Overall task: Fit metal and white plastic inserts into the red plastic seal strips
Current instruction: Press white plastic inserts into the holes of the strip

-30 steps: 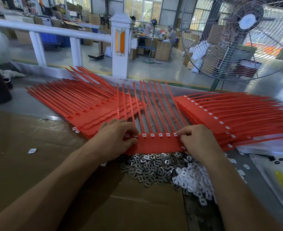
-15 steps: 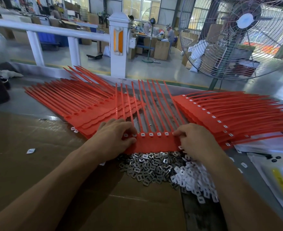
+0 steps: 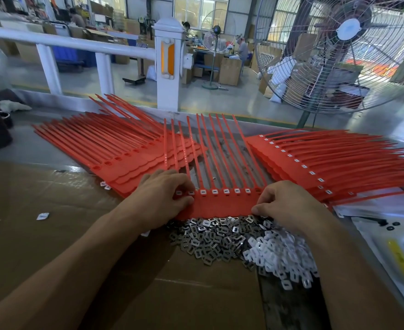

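Your left hand (image 3: 163,198) sits left of centre in the frame, fingers curled and pinching the left end of the red seal strip sheet (image 3: 220,204), fingertips on the row of white inserts (image 3: 226,191). Your right hand (image 3: 289,206) pinches the sheet's right end, thumb at its lower edge. The sheet lies flat at centre, tails fanning toward the top. Just below it lie the metal inserts (image 3: 210,239) and, lower right of them, the white plastic inserts (image 3: 281,260). Red stacks flank it: one at left (image 3: 105,148), another at right (image 3: 315,158).
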`<action>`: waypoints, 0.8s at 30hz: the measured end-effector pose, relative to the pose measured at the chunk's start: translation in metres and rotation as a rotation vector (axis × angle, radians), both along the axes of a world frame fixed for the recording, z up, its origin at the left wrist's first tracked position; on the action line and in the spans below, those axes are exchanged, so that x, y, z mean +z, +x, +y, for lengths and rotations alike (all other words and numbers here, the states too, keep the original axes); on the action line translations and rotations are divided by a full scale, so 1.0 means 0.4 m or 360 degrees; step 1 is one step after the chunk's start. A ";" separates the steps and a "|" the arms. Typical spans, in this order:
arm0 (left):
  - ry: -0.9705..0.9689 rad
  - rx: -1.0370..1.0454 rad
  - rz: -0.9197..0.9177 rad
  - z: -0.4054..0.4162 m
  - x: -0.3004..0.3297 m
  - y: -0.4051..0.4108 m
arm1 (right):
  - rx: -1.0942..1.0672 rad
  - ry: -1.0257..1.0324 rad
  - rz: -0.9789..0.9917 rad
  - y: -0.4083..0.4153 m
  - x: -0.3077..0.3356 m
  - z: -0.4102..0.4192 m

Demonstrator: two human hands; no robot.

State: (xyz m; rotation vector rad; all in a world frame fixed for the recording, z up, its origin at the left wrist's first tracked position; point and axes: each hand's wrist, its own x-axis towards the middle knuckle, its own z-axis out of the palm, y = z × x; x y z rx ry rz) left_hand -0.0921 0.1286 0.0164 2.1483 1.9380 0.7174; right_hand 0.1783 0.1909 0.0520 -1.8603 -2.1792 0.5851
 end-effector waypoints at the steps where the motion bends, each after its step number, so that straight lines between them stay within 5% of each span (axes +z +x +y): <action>1: -0.0002 -0.0001 0.0004 0.000 0.000 0.000 | -0.0016 -0.0022 0.0047 0.000 -0.004 0.001; 10: 0.0019 -0.0005 0.0016 0.001 -0.002 -0.001 | -0.0249 0.0272 0.0587 0.010 -0.032 0.039; 24: 0.0001 0.0004 0.0012 0.000 -0.002 0.000 | -0.0214 0.0380 0.0494 -0.008 -0.068 0.081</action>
